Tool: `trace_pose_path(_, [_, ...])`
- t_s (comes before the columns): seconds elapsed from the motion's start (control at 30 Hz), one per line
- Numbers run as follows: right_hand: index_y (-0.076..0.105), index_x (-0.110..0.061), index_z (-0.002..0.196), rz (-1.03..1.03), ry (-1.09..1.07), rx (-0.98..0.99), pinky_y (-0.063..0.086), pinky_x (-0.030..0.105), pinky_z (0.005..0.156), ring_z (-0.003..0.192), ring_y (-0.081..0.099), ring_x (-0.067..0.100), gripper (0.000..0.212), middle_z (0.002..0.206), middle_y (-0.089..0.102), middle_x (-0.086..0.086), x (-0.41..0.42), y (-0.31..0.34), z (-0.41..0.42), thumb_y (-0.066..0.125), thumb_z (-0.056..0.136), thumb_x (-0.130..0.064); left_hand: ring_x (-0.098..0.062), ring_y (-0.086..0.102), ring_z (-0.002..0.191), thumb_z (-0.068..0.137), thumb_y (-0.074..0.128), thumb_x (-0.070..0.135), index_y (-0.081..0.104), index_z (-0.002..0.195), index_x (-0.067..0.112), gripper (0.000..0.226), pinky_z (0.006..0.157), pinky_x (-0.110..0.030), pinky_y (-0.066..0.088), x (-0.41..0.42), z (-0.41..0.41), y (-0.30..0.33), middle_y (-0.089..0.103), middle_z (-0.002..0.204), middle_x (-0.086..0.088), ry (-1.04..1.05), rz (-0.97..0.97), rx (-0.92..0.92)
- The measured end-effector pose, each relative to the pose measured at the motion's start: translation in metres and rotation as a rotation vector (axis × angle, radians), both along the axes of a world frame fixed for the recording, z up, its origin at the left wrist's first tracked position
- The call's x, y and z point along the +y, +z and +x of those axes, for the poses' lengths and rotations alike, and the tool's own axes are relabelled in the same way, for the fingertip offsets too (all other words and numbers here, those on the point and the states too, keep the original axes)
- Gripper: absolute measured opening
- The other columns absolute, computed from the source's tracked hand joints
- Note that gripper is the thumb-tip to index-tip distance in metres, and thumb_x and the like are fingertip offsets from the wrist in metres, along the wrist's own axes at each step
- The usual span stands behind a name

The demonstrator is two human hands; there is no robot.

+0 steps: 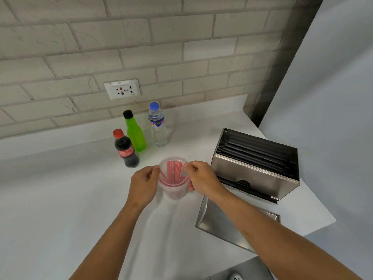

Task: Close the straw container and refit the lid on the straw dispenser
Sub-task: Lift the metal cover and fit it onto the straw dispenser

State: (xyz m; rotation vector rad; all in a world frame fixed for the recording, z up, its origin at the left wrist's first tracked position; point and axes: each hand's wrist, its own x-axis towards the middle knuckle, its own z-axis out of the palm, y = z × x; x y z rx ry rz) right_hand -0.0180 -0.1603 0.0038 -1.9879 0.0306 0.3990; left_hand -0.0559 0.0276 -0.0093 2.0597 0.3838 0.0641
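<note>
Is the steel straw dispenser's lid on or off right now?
Off. The dispenser stands open-topped, black straws exposed, and its steel lid lies on the counter in front.

A drinks counter in a café or snack shop: a white bench (60, 199) against a pale brick wall (141, 47), three bottled drinks (135, 136) at 12 o'clock, a steel straw dispenser (252, 178) at 3 o'clock, a wall socket (122, 89) above

left hand (143, 185): fingers curled, pinching | right hand (202, 178): fingers curled, pinching | forearms: extended forward, converging
</note>
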Motion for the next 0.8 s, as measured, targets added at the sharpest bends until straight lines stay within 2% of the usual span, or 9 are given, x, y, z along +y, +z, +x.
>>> trace_pose_path(0.1, [0.069,0.002,0.109,0.028,-0.005,0.059,0.065,0.05,0.07,0.061,0.069,0.026,0.039,0.078,0.069,0.018,0.003,-0.003,0.002,0.052,0.105,-0.033,-0.021,0.069,0.09,0.107,0.05,0.027,0.072,0.089,0.024,0.028,0.073,-0.018,0.048,0.006,0.005,-0.01,0.072,0.088,0.006,0.016,-0.009,0.016])
trace_pose_path(0.2, [0.07,-0.001,0.111,0.034,0.0,0.062,0.064,0.047,0.071,0.071,0.073,0.036,0.036,0.097,0.073,0.026,0.002,-0.003,0.002,0.053,0.105,-0.031,-0.016,0.068,0.092,0.107,0.049,0.029,0.073,0.096,0.027,0.026,0.077,-0.024,0.047,0.01,0.007,-0.013,0.072,0.093,0.01,0.016,-0.023,0.036])
trace_pose_path(0.3, [0.067,0.001,0.114,0.014,-0.002,0.078,0.061,0.051,0.077,0.078,0.072,0.032,0.038,0.102,0.072,0.022,-0.009,-0.007,0.001,0.056,0.102,-0.033,-0.011,0.065,0.094,0.106,0.052,0.032,0.075,0.113,0.02,0.027,0.085,-0.024,0.046,0.009,0.006,-0.006,0.072,0.108,0.005,0.03,0.039,0.012])
trace_pose_path(0.37, [0.063,0.0,0.124,-0.023,0.002,0.073,0.06,0.045,0.079,0.079,0.07,0.018,0.045,0.105,0.072,0.014,-0.024,-0.005,-0.003,0.059,0.099,-0.037,-0.003,0.066,0.085,0.103,0.057,0.027,0.075,0.106,0.021,0.019,0.078,-0.015,0.046,0.005,0.0,0.007,0.074,0.102,0.007,0.093,0.039,-0.107])
trace_pose_path(0.43, [0.063,-0.013,0.133,-0.053,0.009,0.049,0.06,0.041,0.088,0.085,0.073,0.016,0.045,0.104,0.073,0.001,-0.046,0.001,-0.013,0.062,0.097,-0.039,-0.004,0.067,0.082,0.1,0.063,0.022,0.074,0.097,0.024,0.012,0.07,-0.011,0.047,-0.003,-0.01,0.024,0.074,0.09,0.007,0.124,-0.015,-0.222])
trace_pose_path(0.57, [0.07,-0.017,0.124,-0.092,-0.055,-0.018,0.059,0.047,0.092,0.086,0.074,0.022,0.03,0.09,0.075,0.003,-0.105,0.01,-0.039,0.063,0.099,-0.031,-0.017,0.064,0.074,0.097,0.067,0.015,0.074,0.094,0.031,0.018,0.066,-0.019,0.052,-0.036,-0.033,0.04,0.072,0.08,-0.003,-0.108,-0.079,-0.232])
trace_pose_path(0.63, [0.069,-0.022,0.126,-0.124,-0.106,-0.026,0.061,0.039,0.088,0.083,0.074,0.015,0.029,0.092,0.075,-0.002,-0.133,0.013,-0.053,0.063,0.099,-0.031,-0.014,0.063,0.074,0.096,0.068,0.016,0.075,0.095,0.032,0.017,0.064,-0.02,0.052,-0.057,-0.043,0.038,0.072,0.084,0.003,-0.275,-0.099,-0.177])
trace_pose_path(0.7, [0.068,-0.026,0.125,-0.199,-0.134,-0.024,0.056,0.021,0.08,0.08,0.072,0.004,0.026,0.094,0.074,-0.007,-0.162,0.013,-0.066,0.062,0.1,-0.032,-0.008,0.065,0.079,0.097,0.068,0.018,0.074,0.098,0.034,0.017,0.066,-0.014,0.051,-0.076,-0.048,0.029,0.072,0.088,0.012,-0.392,-0.105,-0.107])
trace_pose_path(0.8, [0.067,-0.025,0.13,-0.301,-0.197,0.012,0.051,0.023,0.084,0.091,0.071,0.007,0.033,0.114,0.071,-0.005,-0.199,-0.002,-0.082,0.061,0.099,-0.038,-0.008,0.069,0.092,0.096,0.07,0.025,0.071,0.104,0.04,0.017,0.075,-0.016,0.055,-0.094,-0.049,0.002,0.071,0.1,0.015,-0.461,-0.093,0.038])
